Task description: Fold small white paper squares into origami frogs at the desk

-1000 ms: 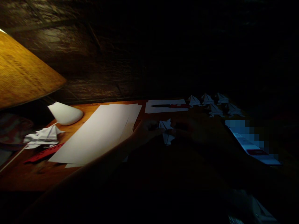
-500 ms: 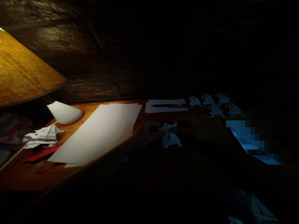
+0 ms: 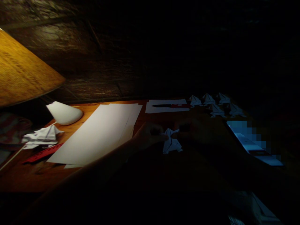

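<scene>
A folded white paper frog (image 3: 172,144) is between my two hands, above the dark middle of the table. My left hand (image 3: 150,132) pinches its left side, the thumb lying across the paper. From the right, the fingers of my right hand (image 3: 187,131) press on the frog's upper right part; most of that hand is lost in shadow. Farther back on the right, several similar paper frogs (image 3: 216,110) stand in two rows. A stack of white paper sheets (image 3: 100,131) lies left of my left hand.
A knife (image 3: 172,106) rests on small paper sheets (image 3: 152,110) at the back. On the left are a lamp with a yellow shade (image 3: 25,72) and white base (image 3: 67,114), crumpled paper (image 3: 43,137) and a red ruler (image 3: 43,153). A lit screen (image 3: 248,143) lies at right.
The paper frog has come slightly lower and nearer to me. My right fingers have moved in onto its upper part, closer to my left thumb.
</scene>
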A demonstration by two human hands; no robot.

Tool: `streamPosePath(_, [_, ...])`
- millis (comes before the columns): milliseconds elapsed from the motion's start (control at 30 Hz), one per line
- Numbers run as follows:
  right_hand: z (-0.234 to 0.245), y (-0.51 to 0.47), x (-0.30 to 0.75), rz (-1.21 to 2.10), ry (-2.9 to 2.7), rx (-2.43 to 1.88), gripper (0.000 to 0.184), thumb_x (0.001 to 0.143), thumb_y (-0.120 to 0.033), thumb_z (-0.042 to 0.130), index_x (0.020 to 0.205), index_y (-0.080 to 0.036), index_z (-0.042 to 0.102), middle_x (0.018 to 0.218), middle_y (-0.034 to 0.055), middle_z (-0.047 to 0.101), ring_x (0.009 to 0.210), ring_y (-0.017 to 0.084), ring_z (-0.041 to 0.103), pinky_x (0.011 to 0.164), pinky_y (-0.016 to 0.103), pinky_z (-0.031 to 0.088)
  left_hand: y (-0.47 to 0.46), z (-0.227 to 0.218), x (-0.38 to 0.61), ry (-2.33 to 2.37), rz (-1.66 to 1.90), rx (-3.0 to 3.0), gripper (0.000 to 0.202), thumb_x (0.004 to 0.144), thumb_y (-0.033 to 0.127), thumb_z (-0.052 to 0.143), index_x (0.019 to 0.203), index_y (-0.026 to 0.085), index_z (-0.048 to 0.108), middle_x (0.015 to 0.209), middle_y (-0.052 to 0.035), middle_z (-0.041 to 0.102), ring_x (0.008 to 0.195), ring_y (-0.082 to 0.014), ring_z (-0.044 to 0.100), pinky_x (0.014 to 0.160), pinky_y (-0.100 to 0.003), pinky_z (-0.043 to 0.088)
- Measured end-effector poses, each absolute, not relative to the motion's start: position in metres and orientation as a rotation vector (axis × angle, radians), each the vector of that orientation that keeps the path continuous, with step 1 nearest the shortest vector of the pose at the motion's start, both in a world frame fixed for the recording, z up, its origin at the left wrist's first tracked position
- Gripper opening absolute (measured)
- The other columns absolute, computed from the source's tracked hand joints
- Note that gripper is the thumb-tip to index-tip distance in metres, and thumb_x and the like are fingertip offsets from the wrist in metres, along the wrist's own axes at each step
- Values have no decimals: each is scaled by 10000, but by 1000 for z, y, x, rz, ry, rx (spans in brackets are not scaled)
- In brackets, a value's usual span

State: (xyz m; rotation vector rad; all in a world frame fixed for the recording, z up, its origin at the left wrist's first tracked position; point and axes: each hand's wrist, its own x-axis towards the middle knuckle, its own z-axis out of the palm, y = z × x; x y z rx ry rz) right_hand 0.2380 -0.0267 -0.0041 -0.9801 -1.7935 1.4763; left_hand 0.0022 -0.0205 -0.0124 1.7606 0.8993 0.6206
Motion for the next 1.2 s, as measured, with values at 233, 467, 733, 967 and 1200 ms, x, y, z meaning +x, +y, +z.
streamPosePath(233, [-12,-23,240,1510,-1830,-938,291,765,-389,814,689,-176,630,646,-36,589,576,91,494,519,231,362,-21,-8,6,879,660,1803,316,828,437,659,689,165,577,651,22,504,630,-112,454,582,-246,345])
streamPosePath(467, [-11,-24,236,1529,-1846,-905,300,788,-373,800,679,-182,596,647,-51,549,587,87,465,551,243,346,-19,-10,6,876,697,1776,276,819,398,669,691,157,623,632,15,551,606,-104,479,583,-238,357])
streamPosePath(733, [-10,-23,236,1512,-1827,-896,292,819,-398,771,695,-173,631,662,-31,583,596,97,482,561,252,360,-18,-14,4,919,696,1772,314,814,441,683,700,157,612,639,17,533,609,-104,463,573,-235,342])
streamPosePath(967, [-5,-27,235,1503,-1686,-970,343,802,-466,775,692,-178,624,670,-11,599,584,110,501,555,263,384,-15,-14,5,950,786,1696,402,865,553,593,737,172,598,681,6,529,646,-131,470,590,-252,352])
streamPosePath(1200, [-9,-25,235,1474,-1626,-985,340,791,-475,780,692,-182,639,697,-4,600,610,119,514,568,276,400,-15,-17,6,980,735,1677,362,824,491,673,695,172,562,640,26,505,598,-103,438,556,-235,317])
